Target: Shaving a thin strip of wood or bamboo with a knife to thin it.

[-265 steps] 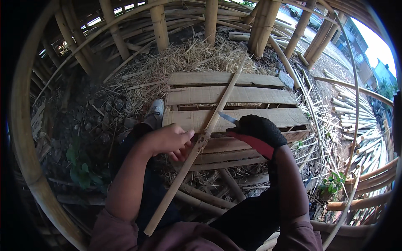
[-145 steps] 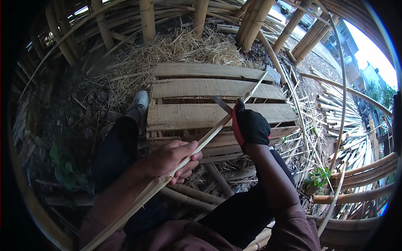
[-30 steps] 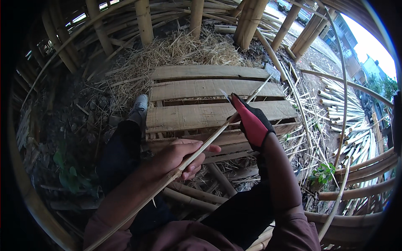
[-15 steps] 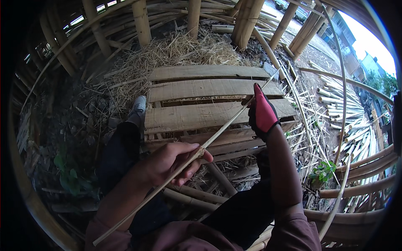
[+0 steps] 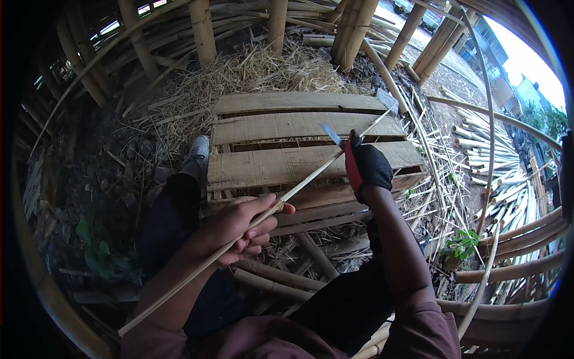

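A long, thin bamboo strip (image 5: 313, 176) slants across my lap, from the lower left up to the far right above a wooden slatted pallet (image 5: 257, 167). My bare left hand (image 5: 235, 225) is closed around it near its middle, at a rough knot. My right hand (image 5: 369, 169), in a red and black glove, grips a knife (image 5: 330, 134); its blade points up and to the left beside the strip. The knife's handle is hidden in the glove. Past this hand, the strip's pale far end shows over the boards.
Straw and shavings (image 5: 281, 69) lie beyond the pallet, by upright bamboo posts (image 5: 277, 27). Cut bamboo poles (image 5: 490, 155) are piled at the right. Bent bamboo rails (image 5: 508, 274) stand near my right elbow. My left shoe (image 5: 199, 149) rests beside the pallet.
My right hand has turned and come slightly left, so the knife blade now shows. The left hand and the strip have shifted a little down and left, and the left fingers have curled in more.
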`<move>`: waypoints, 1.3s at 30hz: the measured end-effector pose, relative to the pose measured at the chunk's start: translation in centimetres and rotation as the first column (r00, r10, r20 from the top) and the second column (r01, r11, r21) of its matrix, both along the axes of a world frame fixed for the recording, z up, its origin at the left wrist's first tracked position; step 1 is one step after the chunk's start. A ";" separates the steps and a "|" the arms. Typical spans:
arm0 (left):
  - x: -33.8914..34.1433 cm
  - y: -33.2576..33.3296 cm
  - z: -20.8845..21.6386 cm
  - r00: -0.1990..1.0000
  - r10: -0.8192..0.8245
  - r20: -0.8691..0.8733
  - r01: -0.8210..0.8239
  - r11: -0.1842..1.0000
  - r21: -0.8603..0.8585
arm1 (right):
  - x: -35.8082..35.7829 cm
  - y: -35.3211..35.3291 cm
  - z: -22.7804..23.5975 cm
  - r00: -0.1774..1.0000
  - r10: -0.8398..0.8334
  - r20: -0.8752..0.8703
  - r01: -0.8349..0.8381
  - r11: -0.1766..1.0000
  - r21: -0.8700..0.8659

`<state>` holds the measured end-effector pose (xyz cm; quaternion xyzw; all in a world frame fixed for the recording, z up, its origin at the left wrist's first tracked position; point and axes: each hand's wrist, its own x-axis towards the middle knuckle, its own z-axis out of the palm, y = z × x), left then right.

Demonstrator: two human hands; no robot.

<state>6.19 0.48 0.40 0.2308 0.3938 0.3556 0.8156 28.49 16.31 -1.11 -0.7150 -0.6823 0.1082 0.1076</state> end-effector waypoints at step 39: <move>-0.1 -0.4 0.5 0.976 -0.048 -0.212 0.068 0.994 0.089 | -0.6 -2.1 -1.4 0.958 0.102 0.269 -0.171 0.954 0.246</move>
